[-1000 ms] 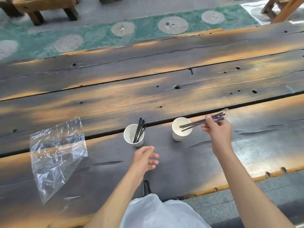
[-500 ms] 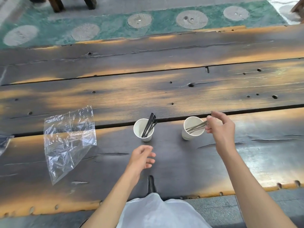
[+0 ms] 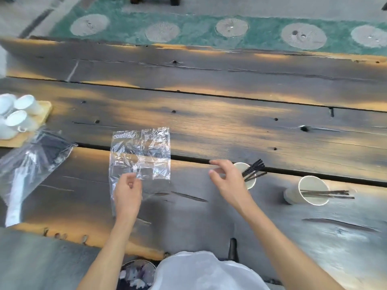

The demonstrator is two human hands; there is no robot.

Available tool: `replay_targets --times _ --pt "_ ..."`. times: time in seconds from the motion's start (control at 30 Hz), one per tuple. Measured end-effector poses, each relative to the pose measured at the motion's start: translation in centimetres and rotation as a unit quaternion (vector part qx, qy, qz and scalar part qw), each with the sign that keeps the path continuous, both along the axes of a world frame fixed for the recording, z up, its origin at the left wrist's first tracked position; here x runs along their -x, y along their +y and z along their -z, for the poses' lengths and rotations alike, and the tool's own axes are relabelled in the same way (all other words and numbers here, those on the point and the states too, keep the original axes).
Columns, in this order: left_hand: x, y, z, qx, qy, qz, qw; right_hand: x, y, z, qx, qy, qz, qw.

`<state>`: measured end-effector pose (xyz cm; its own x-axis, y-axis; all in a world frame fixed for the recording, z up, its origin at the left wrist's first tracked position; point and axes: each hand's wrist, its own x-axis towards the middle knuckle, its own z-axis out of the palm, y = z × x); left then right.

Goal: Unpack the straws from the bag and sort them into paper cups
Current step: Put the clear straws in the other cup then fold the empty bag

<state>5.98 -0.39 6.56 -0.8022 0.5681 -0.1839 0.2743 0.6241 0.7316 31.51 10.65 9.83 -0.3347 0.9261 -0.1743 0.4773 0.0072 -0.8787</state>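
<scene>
Clear, crinkled plastic of a flat, emptied bag (image 3: 139,155) was seen lying on the dark, weathered plank table (image 3: 209,122), with no straws visible inside it. The left hand (image 3: 127,195) was placed on the near corner of this bag, its grip closed on the film in what appeared to be a pinch between thumb and fingers. The right hand (image 3: 228,181) was held just left of the nearer white paper cup (image 3: 250,181), fingers spread and the grip open, with nothing held.

A bundle of thin black straws (image 3: 254,169) was seen standing in that upright cup, leaning to the right. Further right, a second white paper cup (image 3: 307,191) lay tipped on its side with its mouth towards the camera, and several dark straws (image 3: 326,194) rested in it, their ends poking out over the rim onto the table.

The first bag was therefore judged to be done, its contents shared between the two cups. Work was judged to remain: at the far left a second clear plastic bag (image 3: 35,160), still filled with black straws, lay untouched beside a wooden tray of small white ceramic cups (image 3: 16,116). The tipped cup would probably need to be set upright as well.
</scene>
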Motion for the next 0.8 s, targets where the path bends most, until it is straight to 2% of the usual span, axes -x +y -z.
replay_targets --times 0.1,0.2,0.27,0.37,0.43,0.57,0.7,0.8 --pt "4.7 -1.3 1.2 0.068 0.093 -0.07 0.991 5.9 0.6 2.1 0.044 -0.069 -0.097 0.992" --pt "8.7 -2.3 2.9 0.149 0.054 -0.123 0.98 10.2 1.0 4.3 0.108 -0.1 -0.159 0.976" --pt "10.4 -3.1 4.5 0.181 -0.017 -0.153 0.971 12.4 0.9 5.8 0.202 -0.096 -0.124 0.967" --pt "11.5 -4.3 7.1 0.173 -0.14 -0.175 0.959 14.5 0.4 6.8 0.361 -0.076 -0.013 0.929" --pt "11.6 -4.7 8.3 0.168 -0.192 -0.175 0.951 15.3 0.2 7.3 0.385 -0.084 0.007 0.919" --pt "11.6 -4.2 9.5 0.135 -0.232 -0.152 0.951 15.4 0.2 8.1 0.406 -0.047 0.034 0.912" --pt "11.8 -3.2 10.0 0.091 -0.3 -0.132 0.94 13.0 0.5 9.1 0.396 -0.017 0.073 0.915" --pt "11.2 -2.7 10.4 0.085 -0.352 -0.112 0.925 10.3 0.4 10.0 0.407 -0.008 0.139 0.903"
